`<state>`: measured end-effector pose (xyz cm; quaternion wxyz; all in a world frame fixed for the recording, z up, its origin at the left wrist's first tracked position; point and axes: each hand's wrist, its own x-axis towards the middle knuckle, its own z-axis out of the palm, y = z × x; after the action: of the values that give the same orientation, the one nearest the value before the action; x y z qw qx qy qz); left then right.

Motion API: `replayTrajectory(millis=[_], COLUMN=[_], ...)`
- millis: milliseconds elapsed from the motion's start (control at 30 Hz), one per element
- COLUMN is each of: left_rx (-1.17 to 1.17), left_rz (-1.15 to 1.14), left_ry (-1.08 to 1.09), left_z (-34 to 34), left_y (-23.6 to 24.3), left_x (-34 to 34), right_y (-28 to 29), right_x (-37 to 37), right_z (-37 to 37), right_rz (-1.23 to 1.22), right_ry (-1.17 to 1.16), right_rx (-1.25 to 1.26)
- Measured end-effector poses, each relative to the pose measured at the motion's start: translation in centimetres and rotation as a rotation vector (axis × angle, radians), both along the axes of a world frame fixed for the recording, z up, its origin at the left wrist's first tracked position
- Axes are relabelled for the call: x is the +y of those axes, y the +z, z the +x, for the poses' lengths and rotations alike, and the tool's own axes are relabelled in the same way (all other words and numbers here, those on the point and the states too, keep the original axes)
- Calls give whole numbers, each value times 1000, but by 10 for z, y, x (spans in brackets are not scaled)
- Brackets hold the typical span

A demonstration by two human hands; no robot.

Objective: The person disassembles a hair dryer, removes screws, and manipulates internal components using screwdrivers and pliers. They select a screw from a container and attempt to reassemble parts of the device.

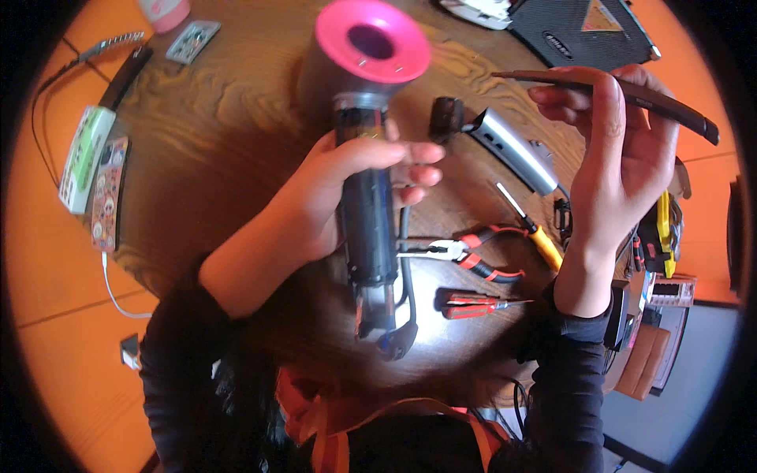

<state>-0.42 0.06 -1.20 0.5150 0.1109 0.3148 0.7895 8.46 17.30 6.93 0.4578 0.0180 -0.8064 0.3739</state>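
Note:
My left hand point(339, 177) is wrapped round the dark, uncovered handle of a hair dryer point(372, 225), whose round head with a pink ring points up and away. Bare inner parts show at the handle's lower end, beside a grey cord point(408, 292). Raised at the right, my right hand point(619, 150) grips a slim black pointed tool point(674, 109) between thumb and fingers, its thin tip toward the dryer. Whether it is tweezers or a pen-like tool I cannot tell. Between the hands a silver tubular casing point(516, 154) lies on the table, a short black cylindrical piece point(447, 118) beside it.
Pliers with red-black grips point(489, 256), a yellow-handled screwdriver point(542, 244) and red-handled screwdrivers point(473, 306) lie on the wooden table point(236, 94). A phone point(109, 193) with a white cable and a green-white box point(83, 162) are at the left. A dark case point(583, 35) stands far right.

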Motion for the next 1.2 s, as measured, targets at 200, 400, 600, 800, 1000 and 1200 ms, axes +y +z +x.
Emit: replayTrajectory(millis=[200,400,600,800,1000,1200], left_rx=[-85,-21,-14,-8,-45,-72], left_rz=[-53,-77,-149,-196,-215,-228], left_ry=[156,232,204,195,192,178], left_z=[-1,-1,3,4,4,4], left_y=[1,4,6,5,6,6], left_x=[1,-1,1,1,1,1], right_y=[1,11,-14,-72,-106,-103], right_x=[52,121,178,205,219,225], right_z=[-22,-23,-33,-45,-55,-43], right_rz=[-101,-149,-414,-310,-508,-465], right_ry=[27,-116,-157,-431,-323,-205], right_rx=[159,291,312,-29,-138,-217])
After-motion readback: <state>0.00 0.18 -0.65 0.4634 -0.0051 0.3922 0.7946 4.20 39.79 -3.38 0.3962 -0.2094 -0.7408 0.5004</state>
